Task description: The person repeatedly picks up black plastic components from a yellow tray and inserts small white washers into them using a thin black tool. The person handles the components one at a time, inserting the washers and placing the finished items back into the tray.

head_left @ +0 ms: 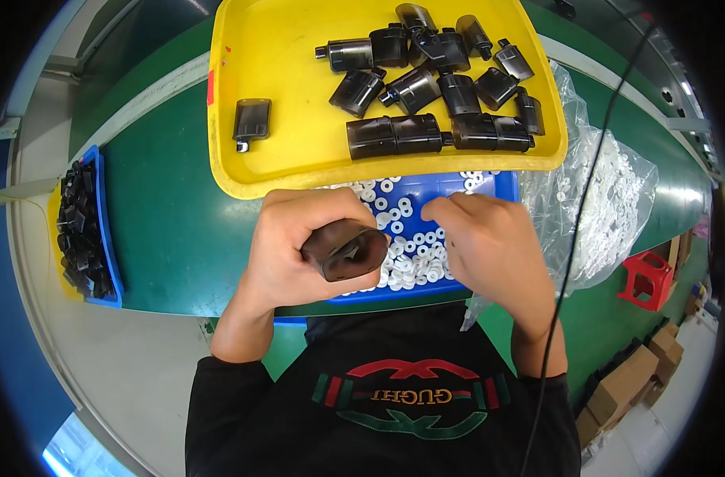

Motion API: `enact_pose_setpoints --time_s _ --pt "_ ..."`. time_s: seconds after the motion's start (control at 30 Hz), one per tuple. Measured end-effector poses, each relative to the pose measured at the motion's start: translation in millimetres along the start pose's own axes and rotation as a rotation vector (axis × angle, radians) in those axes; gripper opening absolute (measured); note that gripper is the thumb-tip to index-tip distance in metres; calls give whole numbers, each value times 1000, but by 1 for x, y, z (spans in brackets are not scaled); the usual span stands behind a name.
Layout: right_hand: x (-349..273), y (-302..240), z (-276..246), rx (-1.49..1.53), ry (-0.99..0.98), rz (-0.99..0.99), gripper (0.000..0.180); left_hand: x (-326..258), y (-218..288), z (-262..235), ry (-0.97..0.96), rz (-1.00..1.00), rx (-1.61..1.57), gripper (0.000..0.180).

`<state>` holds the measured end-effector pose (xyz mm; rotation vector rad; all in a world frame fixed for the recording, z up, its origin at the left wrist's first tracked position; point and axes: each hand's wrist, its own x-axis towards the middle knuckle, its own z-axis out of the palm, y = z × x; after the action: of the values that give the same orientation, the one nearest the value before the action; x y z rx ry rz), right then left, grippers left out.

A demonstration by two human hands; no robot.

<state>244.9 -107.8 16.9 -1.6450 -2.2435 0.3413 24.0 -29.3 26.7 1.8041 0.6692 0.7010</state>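
My left hand [279, 250] is wrapped round a smoky, see-through plastic cartridge shell [345, 253], its open oval end facing up toward me. To its right, my right hand [489, 238] is curled with thumb and forefinger drawn together over the blue tray [501, 187]. Whether a small part sits in those fingertips cannot be made out. Many white ring washers [414, 266] lie loose in the blue tray under both hands. Beyond it, a yellow tray [283, 167] holds several dark cartridge shells [414, 89], with a single shell [252, 119] apart at its left.
A clear plastic bag [609, 191] of white washers lies right of the trays on the green table [163, 215]. At the far left stands a blue bin [108, 238] of dark parts. A black cable [589, 171] hangs across the right side. A red stool [647, 280] and cardboard boxes [629, 381] are beyond.
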Motion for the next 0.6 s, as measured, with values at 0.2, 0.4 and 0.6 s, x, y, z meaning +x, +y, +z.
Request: enact_pose_setpoints --time_s 0.2,0.4,0.6 --pt "-4 -7 20 -44 60 76 20 3 0 2 64 -19 64 18" --pt "-10 3 39 -167 102 90 35 8 -5 -16 78 -75 143 67" --pt "-19 3 49 -248 227 81 35 46 16 -68 337 12 345 46"
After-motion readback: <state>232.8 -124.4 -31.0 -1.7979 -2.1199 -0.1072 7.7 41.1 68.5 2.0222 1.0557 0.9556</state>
